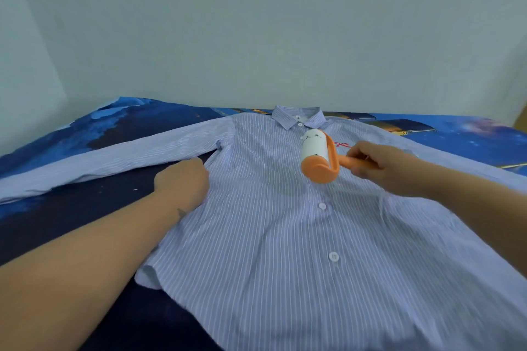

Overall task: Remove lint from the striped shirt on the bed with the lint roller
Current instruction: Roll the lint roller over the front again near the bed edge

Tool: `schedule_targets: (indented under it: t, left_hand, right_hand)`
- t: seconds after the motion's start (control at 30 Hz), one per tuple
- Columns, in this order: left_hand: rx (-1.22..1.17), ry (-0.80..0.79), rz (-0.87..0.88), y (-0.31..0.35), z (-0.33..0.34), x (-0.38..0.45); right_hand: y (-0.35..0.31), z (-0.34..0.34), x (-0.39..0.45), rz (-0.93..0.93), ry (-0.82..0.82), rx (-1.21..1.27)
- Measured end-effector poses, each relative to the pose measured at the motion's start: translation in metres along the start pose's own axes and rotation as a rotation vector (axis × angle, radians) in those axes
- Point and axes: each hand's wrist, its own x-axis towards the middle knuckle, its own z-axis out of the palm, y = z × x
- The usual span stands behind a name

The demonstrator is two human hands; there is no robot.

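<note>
Shirt point(285, 222): pale blue with white stripes, lying face up and buttoned on the bed point(71, 208), collar point(298, 116) pointing to 12 o'clock, hem running off the frame at 6 o'clock. One sleeve point(114, 157) is stretching out toward 9 o'clock. Small red stitching point(342, 144) is showing on the chest, toward 1 o'clock of the placket.

Roller point(316, 155): white drum in an orange frame, sitting on the upper chest just below the collar, its drum lying along the placket.

Right hand point(379, 165): coming in from 3 o'clock, closed around the roller's orange handle.

Left hand point(182, 182): resting knuckles-up at the shirt's side seam below the armpit, toward 9 o'clock of the roller, fingers curled in; whether it is pinching cloth cannot be told.

Bed: covered in a dark blue printed sheet.

Wall point(256, 23): plain, pale, filling the frame from 10 to 2 o'clock.
</note>
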Motion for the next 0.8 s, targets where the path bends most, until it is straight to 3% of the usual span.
schedule_targets:
  t: [0.17, 0.4, 0.67, 0.8]
  left_hand:
    - [0.008, 0.019, 0.061, -0.012, -0.008, -0.006]
    - [0.238, -0.084, 0.012, -0.006, -0.021, -0.026]
    - [0.116, 0.129, 0.094, -0.019, -0.019, -0.042]
    - [0.101, 0.144, 0.11, -0.022, -0.017, -0.043]
  right_hand:
    - [-0.006, -0.01, -0.013, -0.028, -0.096, -0.044]
    - [-0.078, 0.016, 0.001, -0.228, -0.163, -0.104]
    - [-0.135, 0.048, 0.022, -0.341, -0.229, -0.116]
    - [-0.147, 0.047, 0.026, -0.359, -0.274, -0.107]
